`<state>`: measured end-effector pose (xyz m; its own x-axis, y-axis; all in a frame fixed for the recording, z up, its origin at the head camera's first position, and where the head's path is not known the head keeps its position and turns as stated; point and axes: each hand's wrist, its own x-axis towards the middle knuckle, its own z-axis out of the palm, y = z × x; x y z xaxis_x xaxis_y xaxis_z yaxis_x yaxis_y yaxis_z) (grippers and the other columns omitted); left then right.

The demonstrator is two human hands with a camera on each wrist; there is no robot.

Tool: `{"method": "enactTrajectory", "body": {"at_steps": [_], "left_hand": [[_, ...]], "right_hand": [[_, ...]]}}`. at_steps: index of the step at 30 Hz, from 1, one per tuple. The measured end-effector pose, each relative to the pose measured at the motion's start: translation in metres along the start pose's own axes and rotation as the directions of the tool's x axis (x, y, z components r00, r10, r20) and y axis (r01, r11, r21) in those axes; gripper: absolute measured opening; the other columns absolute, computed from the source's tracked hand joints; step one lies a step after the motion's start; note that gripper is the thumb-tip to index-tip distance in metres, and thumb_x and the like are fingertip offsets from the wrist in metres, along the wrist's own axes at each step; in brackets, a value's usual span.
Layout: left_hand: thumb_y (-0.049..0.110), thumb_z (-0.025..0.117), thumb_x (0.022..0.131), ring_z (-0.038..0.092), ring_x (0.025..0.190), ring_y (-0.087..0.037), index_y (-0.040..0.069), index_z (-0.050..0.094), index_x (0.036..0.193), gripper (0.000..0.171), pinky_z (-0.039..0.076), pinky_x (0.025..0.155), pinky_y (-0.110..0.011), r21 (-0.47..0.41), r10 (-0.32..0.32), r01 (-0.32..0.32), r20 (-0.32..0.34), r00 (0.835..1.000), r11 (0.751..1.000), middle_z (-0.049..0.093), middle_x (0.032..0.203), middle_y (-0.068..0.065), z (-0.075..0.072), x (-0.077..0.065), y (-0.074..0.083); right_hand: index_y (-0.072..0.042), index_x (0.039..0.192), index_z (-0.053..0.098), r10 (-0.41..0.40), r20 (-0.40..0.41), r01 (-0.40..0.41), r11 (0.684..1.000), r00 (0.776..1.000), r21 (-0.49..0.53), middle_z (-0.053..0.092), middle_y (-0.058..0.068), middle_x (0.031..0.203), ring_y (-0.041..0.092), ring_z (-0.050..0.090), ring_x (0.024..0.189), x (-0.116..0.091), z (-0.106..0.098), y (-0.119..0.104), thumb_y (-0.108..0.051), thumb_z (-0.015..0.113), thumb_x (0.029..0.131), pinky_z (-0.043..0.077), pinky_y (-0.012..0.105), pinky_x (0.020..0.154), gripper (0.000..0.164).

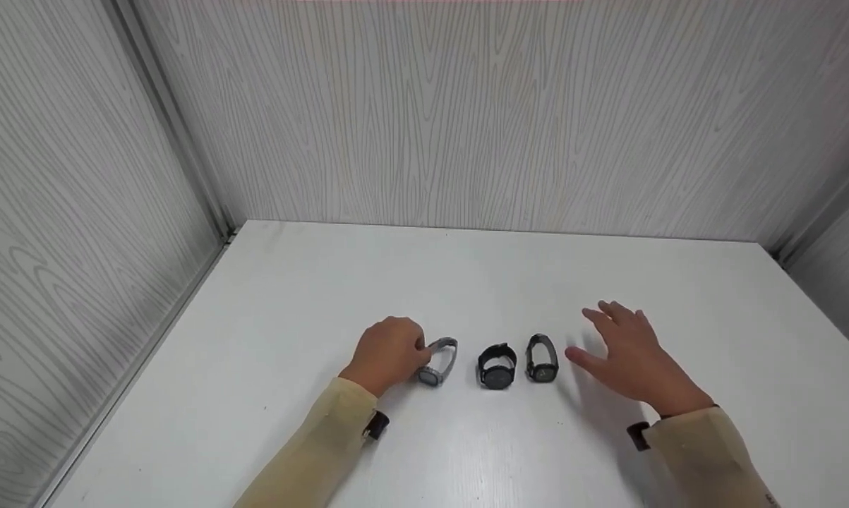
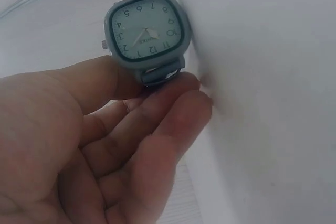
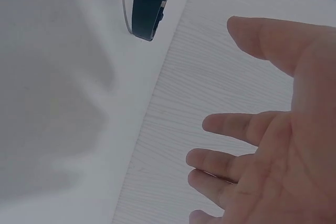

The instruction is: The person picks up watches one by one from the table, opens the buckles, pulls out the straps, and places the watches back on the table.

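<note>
Three wristwatches stand in a row on the white tabletop (image 1: pixel 311 282), straps looped. My left hand (image 1: pixel 389 351) pinches the strap of the leftmost, a grey watch (image 1: pixel 430 378). Its squarish pale dial (image 2: pixel 147 27) shows upside down in the left wrist view, just beyond the thumb and fingers. In the middle is a black watch (image 1: pixel 497 378) with a round face. Right of it stands a dark watch (image 1: pixel 543 372) with a squarer face. My right hand (image 1: pixel 632 360) hovers beside that one with fingers spread, holding nothing; a dark strap (image 3: pixel 147 14) appears at the top of its wrist view.
Pale wood-grain panels rise behind the table (image 1: pixel 466 113) and along its left side (image 1: pixel 64 233). Another panel (image 1: pixel 840 268) borders it on the right. Both sleeves (image 1: pixel 318 448) are tan, with a small black device at each wrist.
</note>
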<state>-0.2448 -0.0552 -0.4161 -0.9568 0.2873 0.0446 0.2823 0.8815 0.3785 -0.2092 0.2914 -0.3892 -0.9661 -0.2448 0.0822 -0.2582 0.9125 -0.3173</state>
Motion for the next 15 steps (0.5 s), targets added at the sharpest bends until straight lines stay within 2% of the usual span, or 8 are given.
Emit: {"method": "enactTrajectory", "body": {"at_steps": [7, 10, 15], "left_hand": [[0.021, 0.073, 0.095, 0.052, 0.063, -0.013, 0.011, 0.075, 0.081, 0.017, 0.046, 0.061, -0.031, 0.02, 0.049, -0.049, -0.014, 0.999, 0.999, 0.063, 0.069, 0.006, -0.002, 0.0, 0.002], [0.019, 0.073, 0.096, 0.05, 0.061, -0.011, 0.011, 0.074, 0.08, 0.018, 0.044, 0.059, -0.029, 0.017, 0.064, -0.063, -0.059, 0.996, 0.998, 0.063, 0.067, 0.006, -0.006, -0.001, 0.005], [0.018, 0.072, 0.096, 0.051, 0.059, -0.01, 0.011, 0.074, 0.083, 0.015, 0.045, 0.058, -0.027, -0.01, 0.101, -0.104, -0.159, 0.982, 0.995, 0.067, 0.069, 0.005, -0.014, -0.005, 0.014]], "right_hand": [[0.008, 0.145, 0.049, 0.006, 0.028, -0.005, 1.0, 1.0, -0.019, 0.039, 0.036, 0.153, 0.054, 0.03, 0.145, 0.001, 0.001, -0.002, -0.04, 0.066, 0.1, 0.013, 0.069, 0.119, 0.068], [0.008, 0.142, 0.053, -0.011, 0.032, 0.011, 1.0, 0.999, -0.018, 0.043, 0.036, 0.151, 0.054, 0.034, 0.143, 0.0, 0.002, -0.004, -0.038, 0.066, 0.1, 0.017, 0.068, 0.118, 0.063], [0.003, 0.134, 0.061, -0.039, -0.016, 0.039, 0.999, 0.999, 0.019, 0.052, 0.029, 0.145, 0.05, 0.044, 0.137, -0.003, -0.003, -0.009, -0.034, 0.066, 0.1, 0.032, 0.065, 0.113, 0.051]]}}
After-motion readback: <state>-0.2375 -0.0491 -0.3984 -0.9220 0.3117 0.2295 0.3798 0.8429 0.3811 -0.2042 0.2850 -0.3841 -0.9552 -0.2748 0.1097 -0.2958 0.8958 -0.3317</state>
